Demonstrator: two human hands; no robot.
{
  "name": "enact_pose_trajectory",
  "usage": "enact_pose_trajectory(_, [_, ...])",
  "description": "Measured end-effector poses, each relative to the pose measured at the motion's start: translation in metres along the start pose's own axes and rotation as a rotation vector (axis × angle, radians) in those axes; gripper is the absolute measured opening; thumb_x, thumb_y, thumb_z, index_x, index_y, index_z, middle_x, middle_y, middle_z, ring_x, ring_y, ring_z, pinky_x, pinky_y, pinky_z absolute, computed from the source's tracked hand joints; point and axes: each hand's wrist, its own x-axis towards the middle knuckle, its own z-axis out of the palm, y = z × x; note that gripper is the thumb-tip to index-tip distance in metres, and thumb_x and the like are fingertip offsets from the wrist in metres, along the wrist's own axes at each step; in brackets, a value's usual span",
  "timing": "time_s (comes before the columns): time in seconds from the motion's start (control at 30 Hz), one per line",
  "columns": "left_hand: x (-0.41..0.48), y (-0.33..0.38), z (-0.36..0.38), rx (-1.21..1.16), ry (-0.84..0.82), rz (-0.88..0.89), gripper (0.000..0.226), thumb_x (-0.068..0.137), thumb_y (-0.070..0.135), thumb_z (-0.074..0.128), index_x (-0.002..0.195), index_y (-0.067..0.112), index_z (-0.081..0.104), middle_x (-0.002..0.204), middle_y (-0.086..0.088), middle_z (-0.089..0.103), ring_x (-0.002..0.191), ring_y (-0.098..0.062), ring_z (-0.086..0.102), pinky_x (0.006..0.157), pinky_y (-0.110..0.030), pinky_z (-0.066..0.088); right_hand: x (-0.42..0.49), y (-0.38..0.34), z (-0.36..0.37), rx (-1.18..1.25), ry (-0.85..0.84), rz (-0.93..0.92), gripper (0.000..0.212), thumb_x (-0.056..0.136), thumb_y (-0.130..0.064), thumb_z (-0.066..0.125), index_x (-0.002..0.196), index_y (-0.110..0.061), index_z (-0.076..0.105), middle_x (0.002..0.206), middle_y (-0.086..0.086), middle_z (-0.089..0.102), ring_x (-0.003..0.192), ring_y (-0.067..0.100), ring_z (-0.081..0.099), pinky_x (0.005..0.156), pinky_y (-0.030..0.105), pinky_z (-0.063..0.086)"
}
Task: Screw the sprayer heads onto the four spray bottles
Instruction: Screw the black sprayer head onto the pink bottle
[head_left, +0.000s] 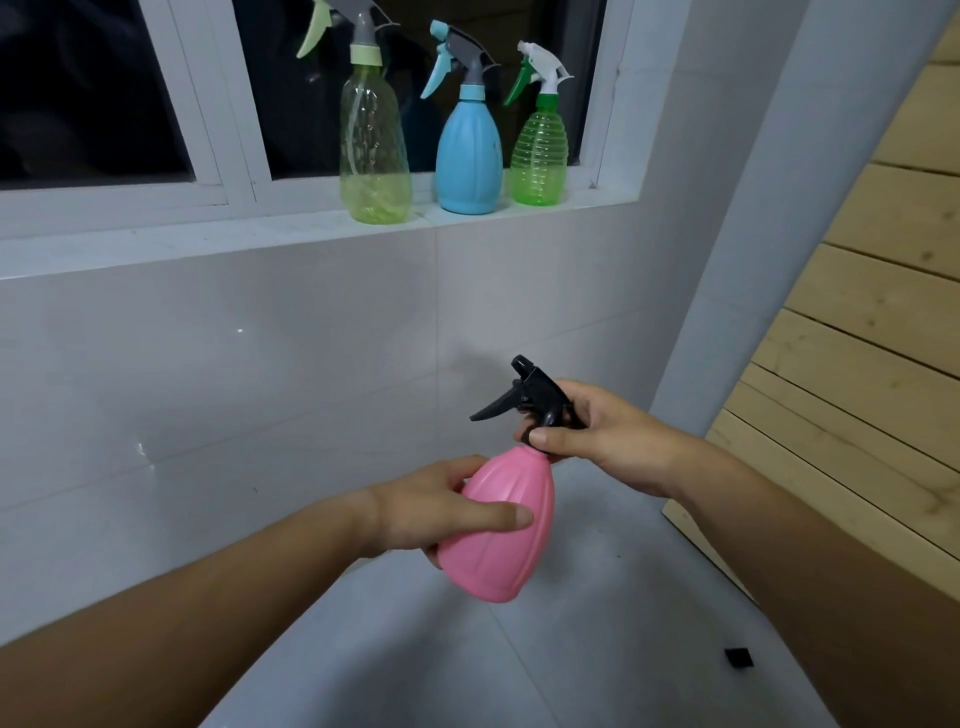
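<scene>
I hold a pink spray bottle (501, 540) in mid-air, tilted, low in the middle of the view. My left hand (441, 506) wraps its body. My right hand (597, 441) grips the collar of the black sprayer head (535, 397) sitting on the bottle's neck. On the windowsill (208, 234) stand three bottles with sprayer heads on: a tall clear yellow-green bottle (375, 150), a blue bottle (469, 150) and a small green ribbed bottle (538, 156).
A white tiled wall (260, 389) runs below the sill. A wooden slatted panel (857, 338) leans at the right. The floor is grey tile, with a small black object (738, 658) lying at the lower right.
</scene>
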Motion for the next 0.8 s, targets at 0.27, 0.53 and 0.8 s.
enact_pose_trajectory(0.27, [0.000,0.000,0.004,0.015,0.018,-0.018,0.066,0.069,0.061,0.080,0.128,0.041,0.057,0.118,0.001,0.071,0.106,-0.024,0.073,0.076,-0.040,0.063,0.003,0.013,0.010,-0.206,0.178,-0.011,0.029,0.086,-0.022,0.072,0.111,-0.016,0.059,0.084,-0.004,0.063,0.079,0.010,0.062,0.080,0.033,0.056])
enact_pose_trajectory(0.53, [-0.001,0.009,0.007,0.021,0.065,-0.083,0.073,0.068,0.061,0.079,0.130,0.038,0.047,0.119,0.005,0.065,0.107,-0.021,0.069,0.067,-0.034,0.058,0.007,0.010,0.008,0.012,0.134,0.048,0.020,0.092,-0.013,0.060,0.112,-0.013,0.061,0.098,0.009,0.061,0.086,0.015,0.064,0.076,0.031,0.054])
enact_pose_trajectory(0.8, [0.005,0.011,0.016,-0.189,0.051,-0.134,0.083,0.072,0.062,0.081,0.140,0.036,0.041,0.129,0.002,0.063,0.111,-0.021,0.066,0.068,-0.032,0.058,0.007,0.011,0.006,0.206,0.211,0.122,0.022,0.091,-0.012,0.065,0.112,-0.004,0.065,0.092,0.003,0.069,0.084,0.011,0.070,0.074,0.034,0.060])
